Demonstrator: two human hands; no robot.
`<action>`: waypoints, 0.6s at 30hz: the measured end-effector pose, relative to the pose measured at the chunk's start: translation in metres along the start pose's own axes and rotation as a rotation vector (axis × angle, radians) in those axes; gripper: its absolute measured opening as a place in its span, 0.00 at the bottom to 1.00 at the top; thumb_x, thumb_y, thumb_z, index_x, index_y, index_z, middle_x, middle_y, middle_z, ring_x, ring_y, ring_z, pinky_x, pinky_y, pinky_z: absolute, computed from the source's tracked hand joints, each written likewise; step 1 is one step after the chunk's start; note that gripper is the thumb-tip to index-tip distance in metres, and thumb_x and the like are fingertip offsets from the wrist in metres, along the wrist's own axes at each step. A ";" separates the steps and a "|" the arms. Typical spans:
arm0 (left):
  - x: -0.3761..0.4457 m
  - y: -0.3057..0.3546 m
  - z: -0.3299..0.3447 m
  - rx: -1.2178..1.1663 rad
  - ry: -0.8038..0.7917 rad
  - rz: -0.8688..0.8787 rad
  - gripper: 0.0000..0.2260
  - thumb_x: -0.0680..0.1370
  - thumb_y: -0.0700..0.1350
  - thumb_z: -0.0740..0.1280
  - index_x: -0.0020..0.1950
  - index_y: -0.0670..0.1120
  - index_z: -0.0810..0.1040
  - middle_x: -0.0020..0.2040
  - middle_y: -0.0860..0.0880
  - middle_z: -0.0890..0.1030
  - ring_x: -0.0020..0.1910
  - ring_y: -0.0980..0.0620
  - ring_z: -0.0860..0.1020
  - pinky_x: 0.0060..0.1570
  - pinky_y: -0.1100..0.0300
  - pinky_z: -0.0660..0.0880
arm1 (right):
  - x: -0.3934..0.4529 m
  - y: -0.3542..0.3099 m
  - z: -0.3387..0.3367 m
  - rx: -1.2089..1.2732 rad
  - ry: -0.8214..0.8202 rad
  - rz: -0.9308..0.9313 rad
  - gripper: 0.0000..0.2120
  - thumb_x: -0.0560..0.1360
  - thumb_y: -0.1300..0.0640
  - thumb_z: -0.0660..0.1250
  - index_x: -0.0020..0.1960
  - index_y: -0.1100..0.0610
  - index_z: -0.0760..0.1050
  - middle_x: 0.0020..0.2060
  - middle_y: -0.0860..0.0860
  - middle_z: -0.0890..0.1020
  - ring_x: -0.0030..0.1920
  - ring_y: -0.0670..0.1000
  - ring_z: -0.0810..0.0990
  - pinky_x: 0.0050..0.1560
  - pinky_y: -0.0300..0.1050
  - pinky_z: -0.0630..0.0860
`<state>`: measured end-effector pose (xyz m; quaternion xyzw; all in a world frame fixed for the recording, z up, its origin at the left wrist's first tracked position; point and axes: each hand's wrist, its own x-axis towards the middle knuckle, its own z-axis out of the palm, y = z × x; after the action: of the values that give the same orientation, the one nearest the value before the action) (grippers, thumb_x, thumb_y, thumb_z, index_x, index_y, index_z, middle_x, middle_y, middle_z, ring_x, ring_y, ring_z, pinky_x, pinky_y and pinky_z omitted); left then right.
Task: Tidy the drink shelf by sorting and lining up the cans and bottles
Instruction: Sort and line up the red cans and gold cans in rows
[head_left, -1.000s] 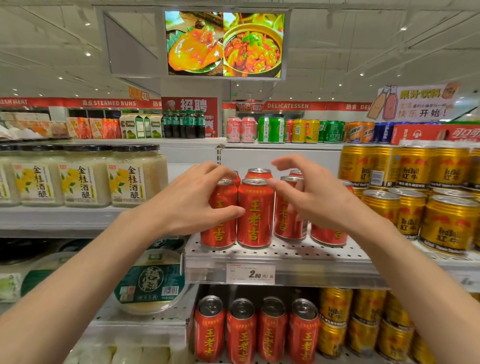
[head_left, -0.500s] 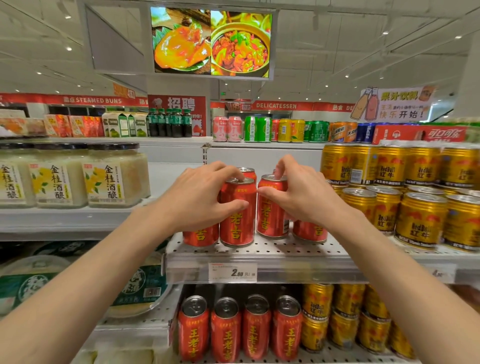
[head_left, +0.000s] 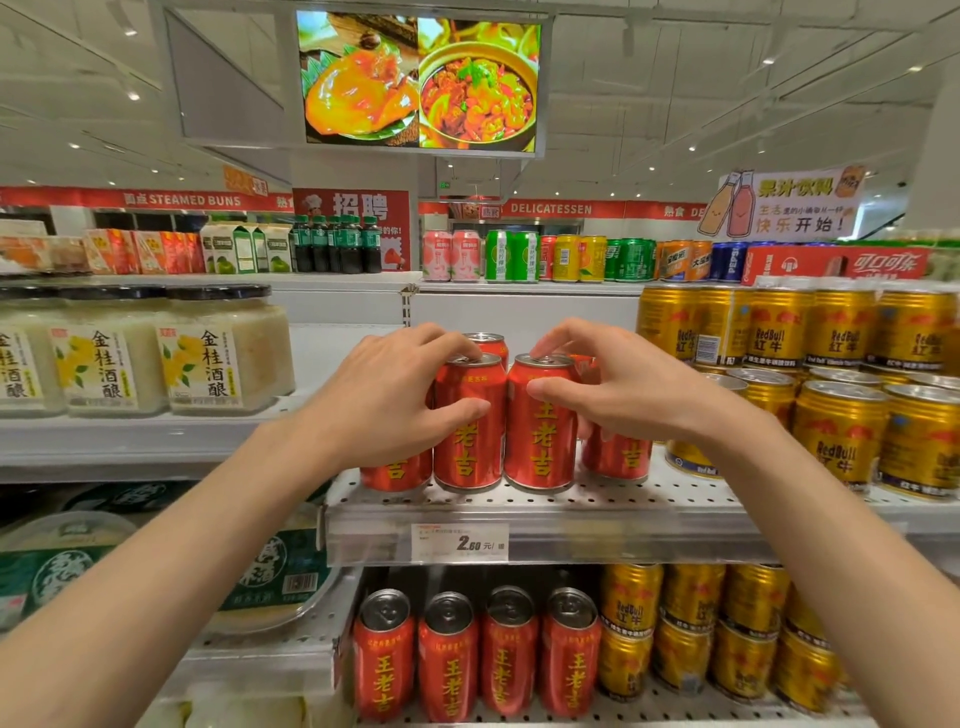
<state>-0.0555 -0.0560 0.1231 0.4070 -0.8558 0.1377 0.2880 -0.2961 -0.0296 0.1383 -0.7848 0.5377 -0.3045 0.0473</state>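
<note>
Shelf: we are at the perforated middle shelf (head_left: 675, 499), price tag (head_left: 460, 542) on its front edge.
Red cans: front row of four stands near the front edge, more behind; gold cans (head_left: 839, 431) just beside them on our right.
Left hand: our left hand (head_left: 384, 400) wraps the second red can (head_left: 467, 447), thumb across its face, fingers over the rim. Grip narrow, holding that can.
Right hand: our right hand (head_left: 623, 384) pinches the third red can (head_left: 540, 441), thumb on its face, fingertips on the lid.
Why held so: we judge a top-and-side hold lets us slide or turn each can without tipping it, bringing the pair together.
Contact: the two held cans touch or nearly touch; we cannot tell which.
Axis: long axis vertical, both upright, lids up.
Facing: yellow lettering faces us, out to the aisle.
Below: the red row (head_left: 478, 654) on the lower shelf is already lined up.
</note>
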 end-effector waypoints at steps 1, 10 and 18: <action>0.000 0.000 0.000 0.007 0.002 0.001 0.25 0.77 0.65 0.65 0.71 0.54 0.72 0.64 0.54 0.78 0.62 0.52 0.76 0.63 0.48 0.73 | -0.001 0.001 0.001 -0.002 0.002 0.000 0.19 0.77 0.40 0.68 0.65 0.45 0.71 0.58 0.46 0.81 0.39 0.46 0.86 0.43 0.45 0.85; 0.008 0.022 0.008 0.056 0.012 0.056 0.29 0.76 0.69 0.60 0.72 0.55 0.70 0.66 0.54 0.76 0.67 0.53 0.71 0.68 0.50 0.68 | -0.022 0.022 -0.015 0.026 0.395 -0.102 0.13 0.78 0.49 0.69 0.62 0.50 0.78 0.54 0.43 0.82 0.44 0.43 0.81 0.42 0.38 0.79; 0.024 0.044 0.025 0.019 0.030 0.070 0.26 0.77 0.67 0.62 0.71 0.54 0.72 0.63 0.53 0.77 0.62 0.51 0.75 0.63 0.48 0.72 | -0.030 0.052 -0.016 -0.176 0.340 0.029 0.18 0.78 0.43 0.67 0.64 0.50 0.75 0.61 0.47 0.78 0.62 0.47 0.75 0.65 0.52 0.76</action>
<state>-0.1117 -0.0548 0.1181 0.3773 -0.8639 0.1620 0.2918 -0.3544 -0.0208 0.1178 -0.7153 0.5737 -0.3839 -0.1086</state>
